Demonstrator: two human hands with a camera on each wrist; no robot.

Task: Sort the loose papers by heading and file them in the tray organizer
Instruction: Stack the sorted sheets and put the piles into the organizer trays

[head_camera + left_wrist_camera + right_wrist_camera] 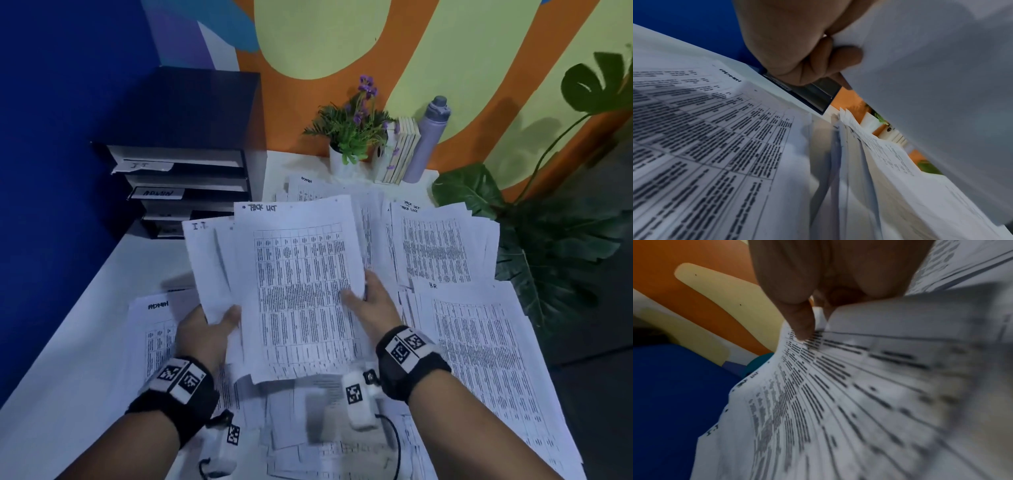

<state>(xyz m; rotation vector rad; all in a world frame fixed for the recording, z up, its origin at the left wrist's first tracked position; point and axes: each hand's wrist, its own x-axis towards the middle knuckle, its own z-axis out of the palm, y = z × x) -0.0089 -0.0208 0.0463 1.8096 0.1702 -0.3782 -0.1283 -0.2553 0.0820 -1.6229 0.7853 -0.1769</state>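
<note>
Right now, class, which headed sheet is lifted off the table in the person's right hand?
The TASK LIST sheet, pinched by the right hand; the ADMIN sheet and HR sheet lie flat on the table.

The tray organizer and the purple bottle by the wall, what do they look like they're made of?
Tray organizer: probably plastic, a dark smooth shell with paler shelves, though painted metal is possible. Purple bottle: matte lavender body, grey cap; plastic or coated metal, can't tell which.

The handwritten-headed "TACK LIST" printed table sheet [301, 294] lies between both grips, overlapping the "I.T." sheet [209, 260] on its left; the dark stacked tray organizer [185, 164] stands beyond, left.
</note>
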